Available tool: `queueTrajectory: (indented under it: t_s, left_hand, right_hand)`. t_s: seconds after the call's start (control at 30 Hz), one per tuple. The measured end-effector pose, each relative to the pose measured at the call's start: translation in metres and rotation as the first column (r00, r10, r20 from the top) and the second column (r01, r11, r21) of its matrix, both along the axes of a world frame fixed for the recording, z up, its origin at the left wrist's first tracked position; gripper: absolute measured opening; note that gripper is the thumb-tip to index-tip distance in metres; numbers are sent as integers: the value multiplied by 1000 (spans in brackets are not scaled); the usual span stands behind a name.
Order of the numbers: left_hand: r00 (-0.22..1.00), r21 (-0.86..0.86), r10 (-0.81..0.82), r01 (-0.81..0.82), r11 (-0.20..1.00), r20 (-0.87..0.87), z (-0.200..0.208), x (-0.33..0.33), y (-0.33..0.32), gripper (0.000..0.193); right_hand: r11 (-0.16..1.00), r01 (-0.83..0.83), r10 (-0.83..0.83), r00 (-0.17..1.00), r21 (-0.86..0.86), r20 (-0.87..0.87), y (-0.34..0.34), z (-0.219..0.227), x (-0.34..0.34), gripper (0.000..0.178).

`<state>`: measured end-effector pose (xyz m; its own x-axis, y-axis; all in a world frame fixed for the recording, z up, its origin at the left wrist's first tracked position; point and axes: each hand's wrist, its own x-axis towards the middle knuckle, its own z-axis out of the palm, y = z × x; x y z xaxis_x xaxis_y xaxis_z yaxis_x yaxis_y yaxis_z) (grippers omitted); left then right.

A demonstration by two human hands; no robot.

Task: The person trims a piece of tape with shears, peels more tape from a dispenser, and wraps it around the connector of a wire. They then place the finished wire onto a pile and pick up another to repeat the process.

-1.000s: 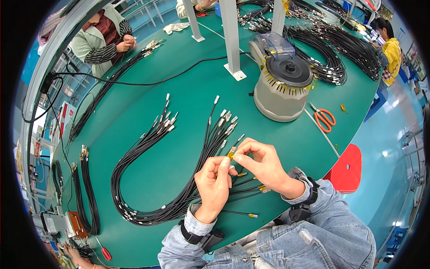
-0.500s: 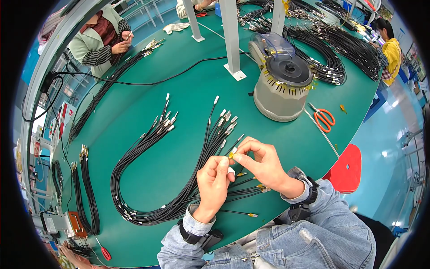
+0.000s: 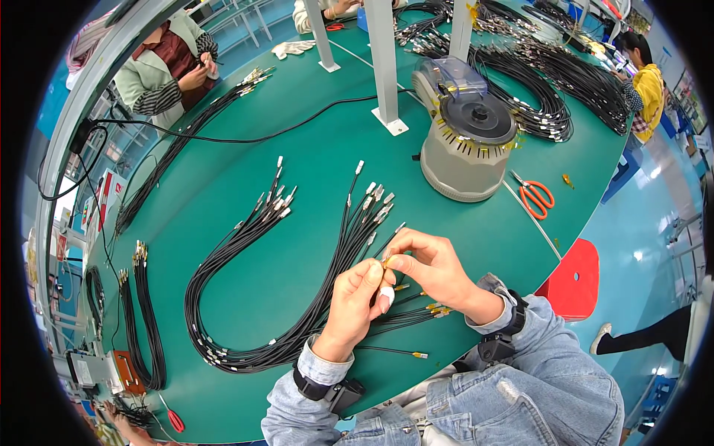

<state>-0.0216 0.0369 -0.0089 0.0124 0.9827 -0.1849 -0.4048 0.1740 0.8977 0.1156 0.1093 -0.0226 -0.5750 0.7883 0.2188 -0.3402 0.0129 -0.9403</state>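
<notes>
My left hand (image 3: 351, 301) and my right hand (image 3: 431, 269) meet with closed fingers over the near right part of a big bundle of black cables (image 3: 195, 297). Pinched between both sets of fingertips is a cable end with a bit of yellow tape (image 3: 386, 263); the fingers cover most of it. A white wrap (image 3: 387, 295) shows on one finger of the left hand. Several cable ends with yellow tape (image 3: 435, 308) lie just below the right hand. The bundle curves in a U on the green table (image 3: 312, 193), its other ends fanned out with white labels.
A round grey tape dispenser (image 3: 465, 163) stands beyond my hands, near metal posts (image 3: 385, 67). Orange-handled scissors (image 3: 535, 199) lie right of it. More black cables (image 3: 149, 327) lie at left and back right. A red stool (image 3: 574, 279) stands at right. Other people work around the table.
The fingertips have drawn closer together around the cable end, and less of the yellow tape shows. My left hand has turned slightly. A person's leg has appeared at the right.
</notes>
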Motion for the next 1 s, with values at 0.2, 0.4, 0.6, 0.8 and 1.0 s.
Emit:
queueTrajectory:
  t_s: [0.2, 0.4, 0.6, 0.8, 1.0]
  left_hand:
    - [946, 14, -171, 174, 985, 275, -10, -9, 1, 28]
    - [979, -2, -134, 136, 991, 150, -4, -8, 0, 25]
    - [874, 125, -109, 189, 974, -474, -21, 18, -1, 21]
    - [907, -11, -304, 314, 949, -292, -6, 24, 2, 20]
    - [921, -65, -315, 309, 949, -230, -15, 24, 1, 19]
  right_hand:
    - [1000, -18, 18, 1000, 18, -7, -1, -5, 0, 12]
    - [998, -65, 65, 998, -14, -27, 7, 4, 9, 15]
    - [917, 290, -351, 914, 273, 206, 55, 47, 69, 14]
    - [781, 461, -578, 789, 422, 208, 132, 88, 136, 19]
    - [762, 386, -640, 571, 521, 514, 189, 89, 168, 26]
